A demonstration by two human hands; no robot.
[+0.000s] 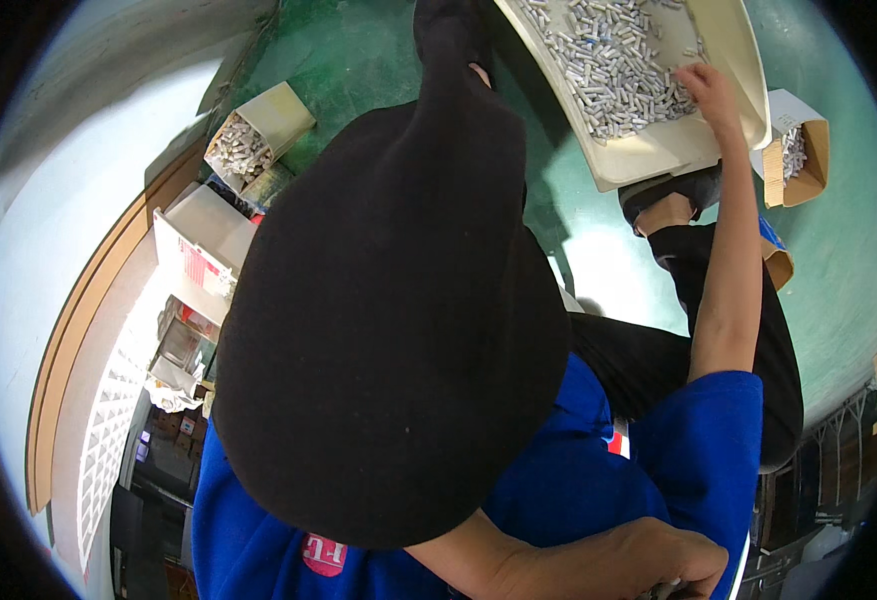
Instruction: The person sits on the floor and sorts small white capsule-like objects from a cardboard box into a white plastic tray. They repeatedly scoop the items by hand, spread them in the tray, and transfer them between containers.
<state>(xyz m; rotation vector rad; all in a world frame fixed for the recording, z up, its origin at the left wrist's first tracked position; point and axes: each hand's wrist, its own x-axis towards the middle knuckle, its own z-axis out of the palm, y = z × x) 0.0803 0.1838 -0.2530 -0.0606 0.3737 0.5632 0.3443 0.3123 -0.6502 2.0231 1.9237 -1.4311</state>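
Observation:
At the far right, my right hand (703, 88) reaches into a cream plastic tray (623, 165), its fingers bent together at the edge of a pile of small silvery-grey cylindrical pieces (613, 75). Whether a piece is between those fingertips cannot be made out. My left forearm crosses low in front of my blue shirt. Curled at the lower edge of the picture is my left hand (648, 560), with a bit of something silvery showing by its fingers; the rest is cut off.
My raised knee in black trousers (388, 300) hides the middle. Cartons with similar pieces stand on the green floor: one carton (283, 115) at the left, another carton (813, 180) right of the tray. A white box (198, 245) sits by the left wall. Metal racks (838, 450) are at the lower right.

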